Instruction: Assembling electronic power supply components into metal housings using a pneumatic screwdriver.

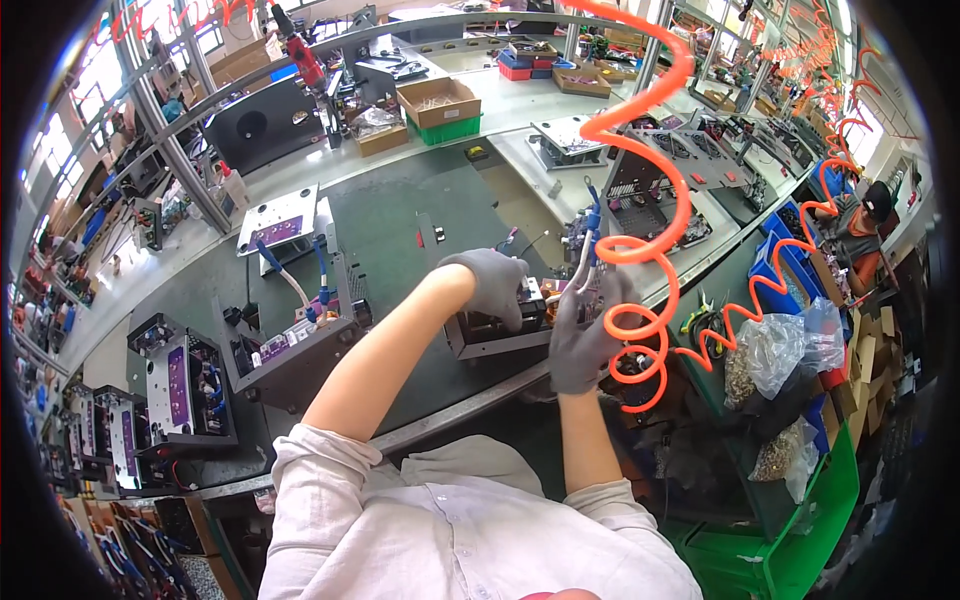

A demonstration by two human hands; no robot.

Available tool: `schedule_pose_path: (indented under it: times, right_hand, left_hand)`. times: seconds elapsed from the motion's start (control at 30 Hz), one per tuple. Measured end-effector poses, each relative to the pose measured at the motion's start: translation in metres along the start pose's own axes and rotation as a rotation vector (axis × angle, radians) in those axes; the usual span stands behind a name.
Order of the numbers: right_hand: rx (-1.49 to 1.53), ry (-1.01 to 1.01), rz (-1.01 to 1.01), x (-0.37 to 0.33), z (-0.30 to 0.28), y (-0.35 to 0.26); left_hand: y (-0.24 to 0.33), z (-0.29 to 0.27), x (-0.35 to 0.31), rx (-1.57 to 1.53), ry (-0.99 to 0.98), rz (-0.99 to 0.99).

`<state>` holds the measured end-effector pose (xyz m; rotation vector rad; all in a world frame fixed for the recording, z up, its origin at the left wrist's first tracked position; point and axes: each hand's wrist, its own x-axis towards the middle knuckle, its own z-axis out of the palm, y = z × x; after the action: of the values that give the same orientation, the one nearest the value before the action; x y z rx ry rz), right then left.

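At the far left, bright windows (97, 85) line the room. Below them I see a row of dark metal units (180, 390) along the counter (380, 215), whose dark green top bends across my wide view. A box of blue and dark cables (130, 545) sits lower down. Next comes a pale panel (283, 222) with a purple strip, then, farther back on a light surface, a black case (262, 130) and an open carton (437, 98) above a green bin (450, 131).

Mid-view, near the counter's front edge, lies the open chassis (495, 347), between my two gray-gloved hands. The left hand (490, 285) curls over its top; the right hand (583, 345) bends at its right end, beside a blue-and-white cable (585, 255). I cannot tell whether either one grips anything, as the fingertips are partly hidden.

An orange coiled hose (685, 200) hangs from above, passing in front of the right hand's outer side. Farther right stand blue bins (775, 255), clear plastic bags (777, 352) and a green crate (835, 500). At the far right, a co-worker (862, 240) wears a dark cap.
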<state>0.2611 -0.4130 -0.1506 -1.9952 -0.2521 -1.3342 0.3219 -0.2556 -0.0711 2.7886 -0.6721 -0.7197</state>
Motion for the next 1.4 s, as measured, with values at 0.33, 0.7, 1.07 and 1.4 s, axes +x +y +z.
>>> schedule_pose_path:
  times: [0.33, 0.7, 1.07, 1.4]
  right_hand:
    - [0.144, 0.167, -0.256, -0.022, 0.122, 0.012]
    - [0.213, 0.219, -0.208, -0.022, 0.206, 0.017]
    - [0.557, -0.375, 0.090, -0.068, 0.083, -0.031]
    - [-1.144, -1.799, -0.444, -0.231, -0.103, 0.184]
  left_hand:
    - [-0.052, 0.034, -0.070, -0.165, 0.684, 0.042]
    - [-0.140, 0.154, -0.273, 0.336, 1.056, -0.686]
    - [-0.156, 0.128, -0.190, 0.168, 0.910, -1.104]
    - [-0.201, 0.201, -0.293, 0.391, 1.242, -1.080]
